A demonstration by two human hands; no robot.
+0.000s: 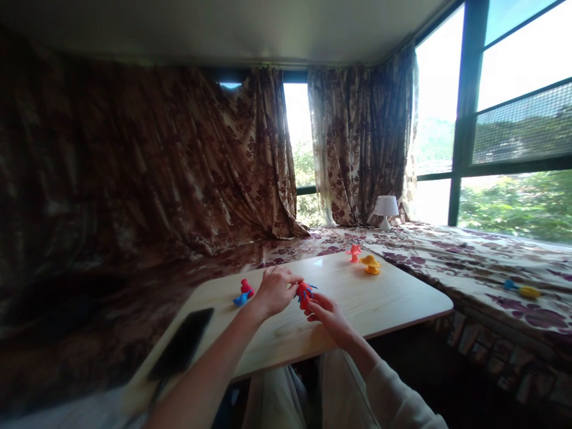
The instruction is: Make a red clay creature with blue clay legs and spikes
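Pointing roughly lengthwise up the view, the red toy (304,291) (blue-spiked) is grasped by left fingers (294,279) and right fingers (315,308).

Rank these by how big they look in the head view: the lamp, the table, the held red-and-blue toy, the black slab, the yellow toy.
1. Table
2. Black slab
3. Lamp

Red-and-blue toy and yellow toy: too alike to rank.

Red toy (304,294), partly blue, above pale table (393,298)
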